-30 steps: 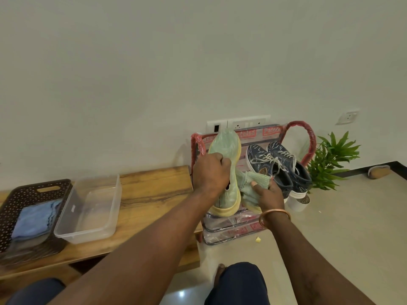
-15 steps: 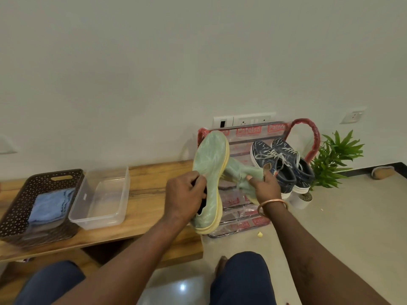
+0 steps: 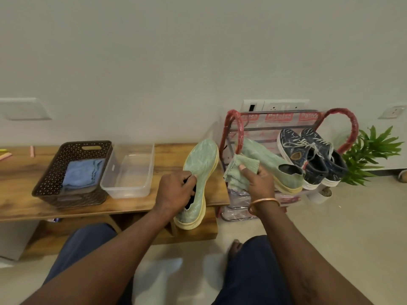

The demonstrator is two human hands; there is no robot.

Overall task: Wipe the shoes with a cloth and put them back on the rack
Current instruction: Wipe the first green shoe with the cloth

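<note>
My left hand [image 3: 176, 191] grips a pale green knit shoe [image 3: 201, 166] by its collar, holding it toe-up in front of the wooden bench. My right hand [image 3: 258, 182] pinches a light green cloth [image 3: 237, 170] just right of that shoe, apart from it. The second green shoe [image 3: 279, 170] lies on the top shelf of the red-framed shoe rack [image 3: 350, 128], partly behind the cloth. A pair of dark blue patterned sneakers [image 3: 312, 155] sits beside it on the same shelf.
A wooden bench [image 3: 26, 183] on the left carries a brown perforated basket [image 3: 57, 172] with a blue cloth and an empty clear plastic tub [image 3: 130, 170]. A potted plant [image 3: 372, 153] stands right of the rack. My knees and a bare foot [image 3: 235, 247] are below.
My left hand has carried the green shoe leftward and down, away from the rack, to in front of the bench. The right hand with the cloth has separated from it.
</note>
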